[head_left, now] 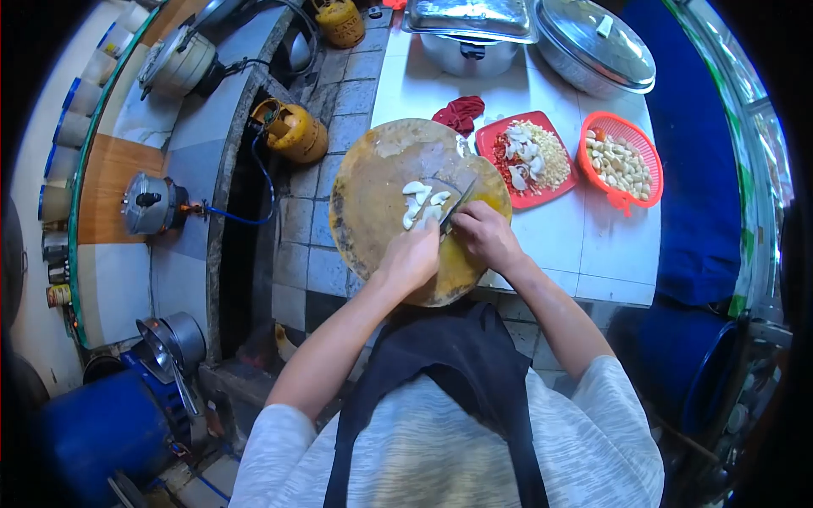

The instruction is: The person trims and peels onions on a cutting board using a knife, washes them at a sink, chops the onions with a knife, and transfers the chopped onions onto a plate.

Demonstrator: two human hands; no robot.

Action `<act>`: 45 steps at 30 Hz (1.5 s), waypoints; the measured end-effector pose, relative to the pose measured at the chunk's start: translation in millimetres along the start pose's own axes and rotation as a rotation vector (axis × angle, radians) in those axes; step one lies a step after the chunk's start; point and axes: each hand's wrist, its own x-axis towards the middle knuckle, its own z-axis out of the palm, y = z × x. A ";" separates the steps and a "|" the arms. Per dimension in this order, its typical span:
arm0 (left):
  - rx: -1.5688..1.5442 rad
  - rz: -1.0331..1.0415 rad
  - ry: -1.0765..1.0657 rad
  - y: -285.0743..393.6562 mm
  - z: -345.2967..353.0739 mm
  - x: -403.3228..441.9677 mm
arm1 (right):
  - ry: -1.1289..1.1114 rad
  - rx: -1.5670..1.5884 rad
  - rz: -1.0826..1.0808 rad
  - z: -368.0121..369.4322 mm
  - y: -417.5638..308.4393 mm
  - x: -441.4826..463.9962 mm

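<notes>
My right hand (486, 232) is closed around a knife (458, 206), its dark blade slanting up and away over the round wooden chopping board (369, 190). Close to the blade's left side, my left hand (414, 256) has its fingers pressed together on the board; what they pinch is mostly hidden. Several white garlic pieces (416, 196) lie just beyond my left fingertips. To the right of the board, a red plate (535, 203) carries chopped garlic, chopped red chili and larger pale slices.
A red basket (654, 161) of garlic cloves stands right of the plate. A dark red cloth (459, 113) lies behind the board. Lidded metal pots (470, 57) occupy the table's far end. On the left are a pot on a burner (151, 203) and a yellow gas cylinder (296, 135).
</notes>
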 end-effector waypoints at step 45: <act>-0.093 0.117 0.136 -18.7 -4.5 11.7 | 0.056 0.058 0.124 8.2 -15.8 -11.9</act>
